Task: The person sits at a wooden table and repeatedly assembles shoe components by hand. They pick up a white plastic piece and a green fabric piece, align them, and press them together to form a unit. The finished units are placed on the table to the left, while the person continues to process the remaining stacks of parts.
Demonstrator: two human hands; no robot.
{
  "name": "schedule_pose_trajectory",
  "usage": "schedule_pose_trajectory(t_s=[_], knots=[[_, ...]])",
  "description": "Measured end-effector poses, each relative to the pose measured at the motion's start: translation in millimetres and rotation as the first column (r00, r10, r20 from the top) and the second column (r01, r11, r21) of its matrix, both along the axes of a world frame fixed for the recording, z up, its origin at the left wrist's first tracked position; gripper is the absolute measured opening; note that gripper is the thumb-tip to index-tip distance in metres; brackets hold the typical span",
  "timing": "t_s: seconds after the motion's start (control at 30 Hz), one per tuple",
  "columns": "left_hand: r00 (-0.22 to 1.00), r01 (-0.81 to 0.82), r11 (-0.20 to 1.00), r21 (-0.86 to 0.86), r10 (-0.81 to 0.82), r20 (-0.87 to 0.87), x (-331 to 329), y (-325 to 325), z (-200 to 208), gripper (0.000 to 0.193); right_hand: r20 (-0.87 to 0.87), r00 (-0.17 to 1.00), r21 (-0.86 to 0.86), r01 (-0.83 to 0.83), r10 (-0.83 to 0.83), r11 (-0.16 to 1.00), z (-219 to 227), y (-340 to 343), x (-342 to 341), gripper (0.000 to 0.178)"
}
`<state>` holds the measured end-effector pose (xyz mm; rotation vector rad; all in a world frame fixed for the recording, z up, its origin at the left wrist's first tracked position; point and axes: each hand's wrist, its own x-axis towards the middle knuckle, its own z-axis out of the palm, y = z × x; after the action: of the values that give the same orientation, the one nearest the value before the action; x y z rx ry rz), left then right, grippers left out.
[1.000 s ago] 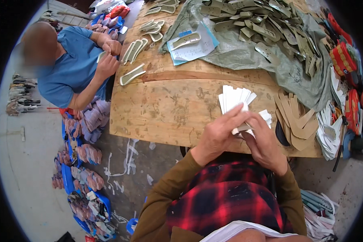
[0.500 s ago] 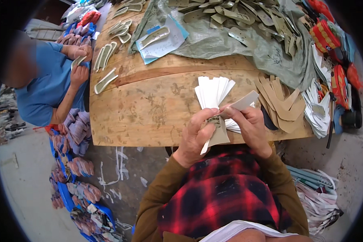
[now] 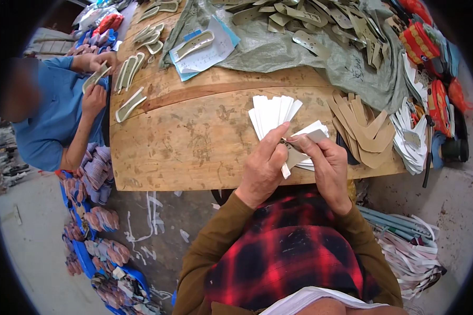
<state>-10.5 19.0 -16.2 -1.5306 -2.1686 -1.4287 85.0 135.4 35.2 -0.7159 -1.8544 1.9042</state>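
Near the table's front edge my two hands hold a grey-beige insole board between them. My left hand is closed round its left side, with the end of a white strip poking out below the fingers. My right hand pinches the board between thumb and fingers. Much of the board is hidden behind the fingers. Just beyond my left hand a fan of white strips lies on the wooden table. More white strips lie by my right hand.
Tan curved pieces lie to the right, beside more white strips. A green sheet at the back bears a pile of insole boards. A co-worker in a blue shirt handles a white-edged piece at the left, near several similar pieces.
The board has turned in my hands, and its long end has swung down from the upper right. My left fingers cover more of it. The co-worker's hands and piece have shifted.
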Motion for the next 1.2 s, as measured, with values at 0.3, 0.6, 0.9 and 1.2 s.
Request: schedule_pose_trajectory(t_s=[0.3,0.6,0.9,1.2], knots=[[0.994,-0.049,0.991,-0.121,0.06,0.094,2,-7,-18,0.019,-0.094,0.995,-0.2,0.008,-0.028,0.98,27,9,14,0.034],[0.735,0.234,0.968,-0.088,-0.116,0.668,1,-17,21,0.028,-0.111,0.897,-0.436,-0.43,0.427,0.79,-39,49,3,0.028],[0.979,-0.07,0.921,-0.382,0.138,0.151,19,-14,16,0.017,0.023,0.959,0.039,-0.283,0.283,0.958,-18,33,5,0.024],[0.988,-0.142,0.942,-0.305,0.153,0.014,21,-7,-2,0.027,-0.023,0.999,-0.067,0.022,-0.024,0.997,-30,15,3,0.024]])
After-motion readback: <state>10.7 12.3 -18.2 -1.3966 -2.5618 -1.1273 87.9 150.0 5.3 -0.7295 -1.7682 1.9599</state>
